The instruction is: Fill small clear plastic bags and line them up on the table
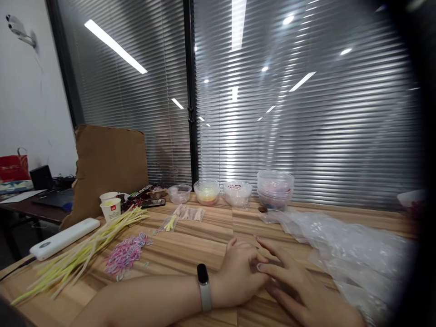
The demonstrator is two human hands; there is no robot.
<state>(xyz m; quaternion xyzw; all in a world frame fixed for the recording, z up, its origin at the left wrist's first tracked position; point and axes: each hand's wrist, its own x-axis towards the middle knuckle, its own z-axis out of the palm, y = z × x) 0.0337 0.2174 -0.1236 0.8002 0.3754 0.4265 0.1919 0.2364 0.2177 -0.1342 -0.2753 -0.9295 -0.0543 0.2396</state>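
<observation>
Wooden planks in pale, striped grain make up our table [211, 247], the largest thing before us, running to a wall of closed grey blinds [306, 113]; its near edge lies under our forearms, and its bare middle offers the widest room to move. Next in size, a brown cardboard sheet [109, 163] leans upright at the far left, seemingly as a screen; a heap of clear plastic bags [350, 250] sprawls across the right side, crowding that edge. Along the back, four clear plastic bowls [238, 193] sit in a row against the blinds, apparently parked out of the way, the rightmost a stack. On the left, a bundle of long yellow strips [85, 250] lies slantwise beside a white oblong device [63, 238]; two paper cups [111, 206] stand behind them; a small scatter of pink and purple loops [126, 252] lies just beside the strips, near our left arm.

Our left hand [240, 277], a dark band [203, 286] at its wrist, rests knuckles up on the wood with fingers curled inward; our right hand [293, 284] lies flat, fingers spread, its fingertips touching the left hand's. We cannot tell whether either hand has hold of anything; if something small sits between them, it is hidden. Nearest to them are the bags, just right of our right hand.
</observation>
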